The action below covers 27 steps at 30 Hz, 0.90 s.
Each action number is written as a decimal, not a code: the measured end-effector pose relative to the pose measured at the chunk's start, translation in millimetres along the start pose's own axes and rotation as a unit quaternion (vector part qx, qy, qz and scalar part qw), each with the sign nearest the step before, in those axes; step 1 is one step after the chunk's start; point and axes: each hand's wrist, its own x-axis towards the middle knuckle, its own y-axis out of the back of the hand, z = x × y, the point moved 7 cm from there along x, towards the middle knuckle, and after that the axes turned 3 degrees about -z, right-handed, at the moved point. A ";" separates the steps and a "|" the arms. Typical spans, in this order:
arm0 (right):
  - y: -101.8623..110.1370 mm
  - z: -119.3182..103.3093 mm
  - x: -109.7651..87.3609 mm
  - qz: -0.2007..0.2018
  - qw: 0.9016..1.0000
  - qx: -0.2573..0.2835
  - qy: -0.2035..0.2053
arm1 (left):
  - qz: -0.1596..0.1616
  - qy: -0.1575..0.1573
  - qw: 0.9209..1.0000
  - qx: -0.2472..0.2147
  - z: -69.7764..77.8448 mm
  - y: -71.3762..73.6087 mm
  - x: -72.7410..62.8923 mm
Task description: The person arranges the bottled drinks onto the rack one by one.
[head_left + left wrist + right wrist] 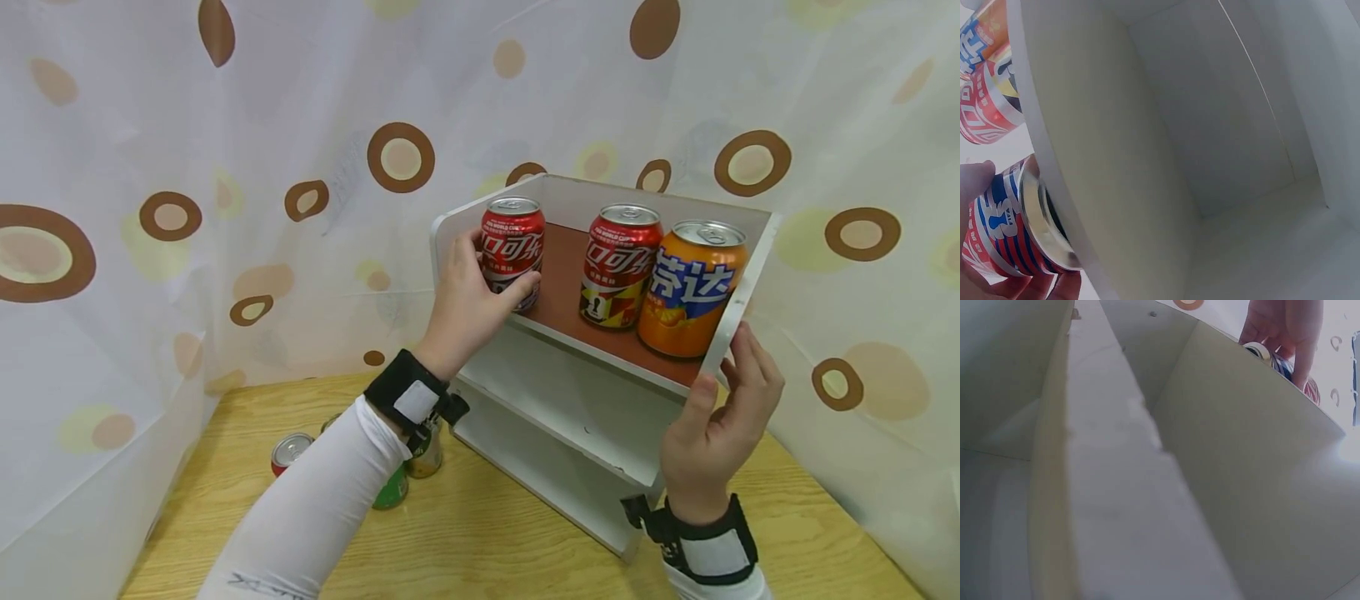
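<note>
My left hand [472, 296] grips a red Coca-Cola can [513, 237] at the left end of the shelf unit's red-brown top [558, 287]. In the left wrist view, the silver base of this cola can [997, 219] shows beyond the board's front edge. To its right, a second red cola can [621, 262] stands upright beside an orange Fanta can [693, 287]. At the right side panel [738, 312], my right hand [720, 425] touches the outer face with its fingers, its thumb near the front corner.
The white shelf unit [555, 400] stands on a wooden table [465, 542], with open compartments below its top. Several more cans, including a red one [291, 450] and a green one [392, 490], stand left of it, partly behind my left forearm. A spotted curtain [300, 100] hangs behind.
</note>
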 end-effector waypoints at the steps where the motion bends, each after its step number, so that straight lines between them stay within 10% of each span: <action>1: 0.2 0.0 -0.1 -0.001 1.000 0.000 0.000 | -0.001 0.002 1.000 -0.002 -0.6 -0.7 0.9; 27: 1.0 2.1 -1.1 -0.005 1.000 -0.005 0.001 | -0.014 0.033 0.999 -0.030 -9.9 -6.0 10.5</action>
